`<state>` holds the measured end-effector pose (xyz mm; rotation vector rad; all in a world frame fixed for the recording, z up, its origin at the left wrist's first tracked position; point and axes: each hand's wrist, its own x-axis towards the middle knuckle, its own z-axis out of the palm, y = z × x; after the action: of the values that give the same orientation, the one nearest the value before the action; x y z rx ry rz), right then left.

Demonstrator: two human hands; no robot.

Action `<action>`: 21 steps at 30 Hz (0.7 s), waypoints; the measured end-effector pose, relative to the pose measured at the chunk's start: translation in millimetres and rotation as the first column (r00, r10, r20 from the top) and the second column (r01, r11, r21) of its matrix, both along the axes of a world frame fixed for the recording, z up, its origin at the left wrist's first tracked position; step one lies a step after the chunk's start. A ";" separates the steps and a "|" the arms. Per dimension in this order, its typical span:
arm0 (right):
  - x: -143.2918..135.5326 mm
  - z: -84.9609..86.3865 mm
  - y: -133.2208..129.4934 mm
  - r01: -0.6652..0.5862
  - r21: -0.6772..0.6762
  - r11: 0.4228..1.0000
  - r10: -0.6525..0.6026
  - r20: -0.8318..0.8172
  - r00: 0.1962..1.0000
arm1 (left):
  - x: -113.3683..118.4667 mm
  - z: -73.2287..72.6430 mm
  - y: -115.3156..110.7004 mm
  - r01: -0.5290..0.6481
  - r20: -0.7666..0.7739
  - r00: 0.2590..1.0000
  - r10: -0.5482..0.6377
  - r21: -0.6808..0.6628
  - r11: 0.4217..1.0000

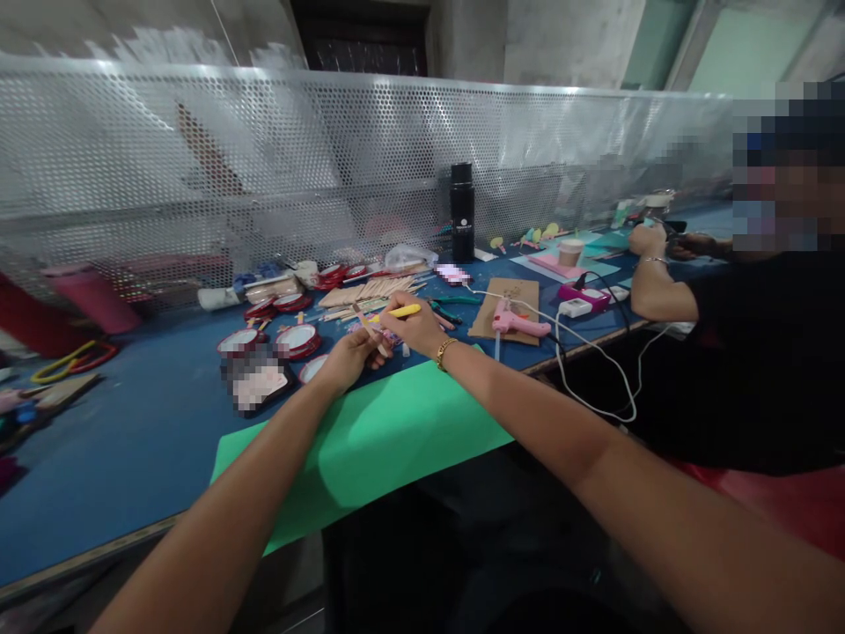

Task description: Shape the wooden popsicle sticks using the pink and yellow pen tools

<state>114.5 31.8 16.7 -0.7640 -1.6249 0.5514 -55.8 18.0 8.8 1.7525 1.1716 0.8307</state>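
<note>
My left hand [353, 359] is closed round a thin, pale craft stick [363, 320], which slants up from its fingers. Close beside it, my right hand [422, 328] grips a slim yellow pen-shaped tool [404, 311], its front end pointing left toward the stick. Whether the tool touches the stick is too small to tell. Both hands are just beyond a green sheet [383, 445] at the table's front edge. A pile of wooden sticks [376, 291] lies behind them, and red-rimmed round pieces [298, 341] lie to their left.
A pink glue gun [518, 323] lies on cardboard [485, 330] to the right, with white cables trailing off the table edge. A black bottle [462, 216] stands behind. Against the back runs a perforated metal panel [277, 158]. Another person [759, 352] works at the right.
</note>
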 end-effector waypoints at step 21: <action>-0.9 0.1 0.5 0.007 0.001 1.000 -0.007 -0.016 1.000 | -0.9 -1.7 1.9 -0.001 -0.007 1.000 0.001 -0.025 1.000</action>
<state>113.6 32.3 16.7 -0.7624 -1.6076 0.5503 -56.7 19.9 7.0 1.7356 1.1828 0.8086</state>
